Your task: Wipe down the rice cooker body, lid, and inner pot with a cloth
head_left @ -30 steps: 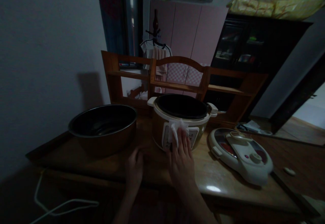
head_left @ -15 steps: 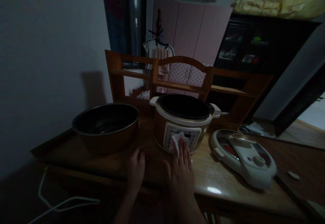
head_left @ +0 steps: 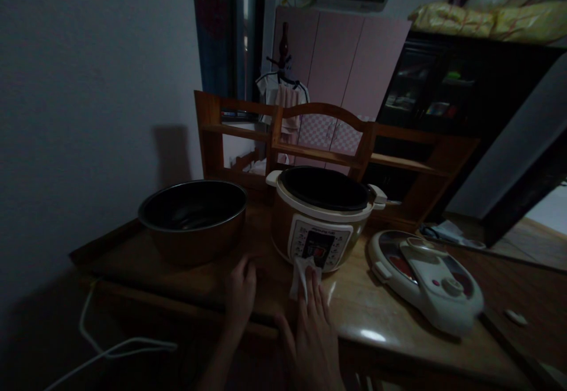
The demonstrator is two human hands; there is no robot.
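1. Your right hand [head_left: 312, 326] lies flat and unclenched, fingers stretched forward. The fingertips pin a white tissue [head_left: 301, 271] where the front of the cooker [head_left: 283, 225] meets the table [head_left: 363, 314]. Whether any finger curls under the tissue cannot be seen.
2. Your left hand [head_left: 241, 287] rests palm down on the table just left of the cooker, holding nothing.
3. The tissue sits at the lower edge of the control panel [head_left: 319, 248], touching the cooker's base.
4. To wipe well here, I judge you should press with the finger pads and not the nails. Fold the tissue so that a clean face meets the panel, and work in short strokes along the seam at the base.
5. Brace the cooker with your left hand if it slides, since the tabletop looks glossy.
6. Go lightly over the buttons so that none gets pushed in.
7. The cooker stands open, with its lid [head_left: 427, 279] lying apart on the table to the right. A dark metal bowl [head_left: 194, 217] stands to the left.
8. The panel carries a short line of print at its top edge and small labels beside the buttons. In this dim light all of it is too small to read, and no brand can be made out.
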